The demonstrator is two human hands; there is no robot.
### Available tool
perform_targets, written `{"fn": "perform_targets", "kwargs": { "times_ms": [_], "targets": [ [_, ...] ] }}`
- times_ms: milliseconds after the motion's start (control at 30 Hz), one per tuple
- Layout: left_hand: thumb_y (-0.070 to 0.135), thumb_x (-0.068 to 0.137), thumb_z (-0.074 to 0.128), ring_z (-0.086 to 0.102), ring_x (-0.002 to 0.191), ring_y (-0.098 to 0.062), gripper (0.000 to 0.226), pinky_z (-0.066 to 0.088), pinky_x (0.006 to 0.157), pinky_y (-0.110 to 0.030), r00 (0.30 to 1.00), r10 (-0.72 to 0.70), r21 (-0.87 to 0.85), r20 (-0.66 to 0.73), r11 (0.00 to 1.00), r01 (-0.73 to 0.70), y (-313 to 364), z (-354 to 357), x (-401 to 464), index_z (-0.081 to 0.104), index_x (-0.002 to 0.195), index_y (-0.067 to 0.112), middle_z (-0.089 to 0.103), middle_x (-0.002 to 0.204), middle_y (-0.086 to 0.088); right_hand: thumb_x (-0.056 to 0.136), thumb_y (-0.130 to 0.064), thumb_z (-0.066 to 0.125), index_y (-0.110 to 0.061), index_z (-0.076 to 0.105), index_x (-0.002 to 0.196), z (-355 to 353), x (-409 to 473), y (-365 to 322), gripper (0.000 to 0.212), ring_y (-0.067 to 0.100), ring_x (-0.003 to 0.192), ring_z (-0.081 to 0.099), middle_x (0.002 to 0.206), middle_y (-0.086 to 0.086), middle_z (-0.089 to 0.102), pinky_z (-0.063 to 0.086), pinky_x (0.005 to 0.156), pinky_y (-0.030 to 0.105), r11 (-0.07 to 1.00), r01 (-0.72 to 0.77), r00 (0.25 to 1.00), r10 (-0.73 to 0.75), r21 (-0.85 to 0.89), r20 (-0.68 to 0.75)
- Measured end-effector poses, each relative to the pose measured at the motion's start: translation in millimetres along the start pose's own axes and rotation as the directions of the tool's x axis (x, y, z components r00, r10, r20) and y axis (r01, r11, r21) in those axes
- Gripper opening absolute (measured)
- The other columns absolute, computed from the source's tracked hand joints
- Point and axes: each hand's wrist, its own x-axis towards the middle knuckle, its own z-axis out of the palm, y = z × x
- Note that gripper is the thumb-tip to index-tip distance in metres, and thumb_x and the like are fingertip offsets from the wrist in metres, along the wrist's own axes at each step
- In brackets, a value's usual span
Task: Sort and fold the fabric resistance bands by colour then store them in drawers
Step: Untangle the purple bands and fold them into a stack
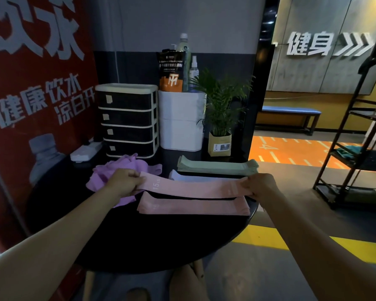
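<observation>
Both hands, left [123, 181] and right [261, 185], grip a pink band [193, 185] before shut drawers [127, 120].

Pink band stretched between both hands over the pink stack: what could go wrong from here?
1. The pink stack lies close to the round table's edge on the right; a careless drop of the pink band could nudge it off.
2. The left hand works right against the loose purple heap, so a purple band might get dragged into the pink stack.
3. All drawers look closed; nothing is stored yet.

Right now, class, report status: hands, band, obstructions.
Left hand and right hand pinch the ends of a pink band, stretched flat above the pink stack. Drawers shut. Purple heap unsorted.
</observation>
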Motion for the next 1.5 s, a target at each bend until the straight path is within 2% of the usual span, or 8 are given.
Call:
{"fn": "perform_targets", "kwargs": {
  "times_ms": [100, 200, 367, 600, 800, 1167, 1300, 1500],
  "targets": [
    [0.003, 0.084, 0.066, 0.049, 0.053, -0.016, 0.016, 0.047, 0.045, -0.019, 0.994, 0.070, 0.177, -0.081, 0.983, -0.055, -16, 0, 3, 0.066, 0.096, -0.008, 0.058, 0.067, -0.009, 0.079, -0.004, 0.069, -0.007, 0.067, 0.082, 0, -4, 6, 0.005, 0.022, 0.080, 0.056, 0.084, 0.009, 0.059, 0.050, 0.076, 0.032, 0.977, 0.048, 0.997, -0.061, -0.209, -0.057],
    [0.005, 0.080, 0.070, 0.057, 0.067, -0.019, 0.022, 0.047, 0.066, -0.027, 0.986, 0.121, 0.259, -0.111, 0.962, -0.089, -26, 7, 0, 0.068, 0.100, -0.004, 0.065, 0.086, -0.011, 0.079, -0.007, 0.068, 0.003, 0.068, 0.090, 6, -10, 14, 0.015, 0.026, 0.082, 0.055, 0.083, 0.013, 0.059, 0.036, 0.067, 0.027, 0.926, 0.092, 0.984, -0.140, -0.367, -0.109],
    [0.017, 0.073, 0.077, 0.066, 0.092, -0.024, 0.008, 0.048, 0.083, -0.029, 0.977, 0.177, 0.483, -0.122, 0.870, -0.098, -42, 9, -3, 0.073, 0.079, 0.013, 0.070, 0.085, -0.006, 0.079, -0.005, 0.064, 0.004, 0.068, 0.090, 16, -16, 30, 0.014, 0.035, 0.094, 0.060, 0.097, 0.021, 0.066, 0.043, 0.070, 0.034, 0.875, 0.137, 0.969, -0.216, -0.465, -0.121],
    [0.017, 0.069, 0.081, 0.064, 0.095, -0.025, 0.016, 0.040, 0.103, -0.040, 0.977, 0.158, 0.470, -0.140, 0.880, -0.075, -52, 11, -4, 0.070, 0.080, 0.012, 0.069, 0.084, -0.003, 0.084, -0.005, 0.054, -0.004, 0.062, 0.104, 25, -17, 40, 0.021, 0.035, 0.099, 0.057, 0.106, 0.019, 0.063, 0.035, 0.067, 0.028, 0.835, 0.129, 0.965, -0.230, -0.535, -0.125],
    [0.013, 0.071, 0.078, 0.057, 0.077, -0.016, 0.018, 0.040, 0.072, -0.022, 0.975, 0.177, 0.476, -0.133, 0.875, -0.094, -57, 15, -5, 0.067, 0.084, 0.008, 0.062, 0.078, -0.001, 0.085, 0.001, 0.046, -0.005, 0.055, 0.111, 29, -19, 53, 0.028, 0.035, 0.101, 0.054, 0.113, 0.020, 0.058, 0.037, 0.071, 0.032, 0.807, 0.185, 0.952, -0.289, -0.561, -0.103],
    [0.005, 0.072, 0.077, 0.054, 0.083, -0.020, 0.031, 0.039, 0.064, -0.012, 0.938, 0.328, 0.334, -0.110, 0.901, -0.276, -68, 23, 2, 0.055, 0.094, 0.008, 0.056, 0.095, -0.007, 0.087, -0.011, 0.055, -0.017, 0.056, 0.123, 33, -30, 50, 0.036, 0.035, 0.122, 0.030, 0.128, 0.012, 0.040, 0.028, 0.102, 0.038, 0.656, 0.291, 0.884, -0.463, -0.697, -0.066],
    [0.016, 0.071, 0.080, 0.048, 0.104, -0.010, 0.048, 0.038, 0.089, -0.023, 0.891, 0.453, 0.364, 0.013, 0.828, -0.426, -65, 15, -2, 0.056, 0.113, 0.014, 0.048, 0.119, -0.002, 0.083, -0.029, 0.067, -0.021, 0.052, 0.128, 47, -32, 38, 0.048, 0.029, 0.125, 0.032, 0.130, 0.005, 0.041, 0.026, 0.102, 0.034, 0.484, 0.566, 0.791, -0.547, -0.667, 0.275],
    [0.025, 0.066, 0.083, 0.035, 0.127, -0.013, 0.080, 0.026, 0.101, -0.019, 0.841, 0.390, 0.573, 0.375, 0.615, -0.541, -63, 7, 3, 0.044, 0.135, 0.016, 0.039, 0.136, 0.001, 0.080, -0.044, 0.067, -0.023, 0.032, 0.143, 72, -25, 35, 0.075, 0.026, 0.136, 0.025, 0.147, 0.001, 0.030, 0.024, 0.112, 0.041, 0.423, 0.677, 0.731, -0.292, -0.602, 0.617]
  ]
}}
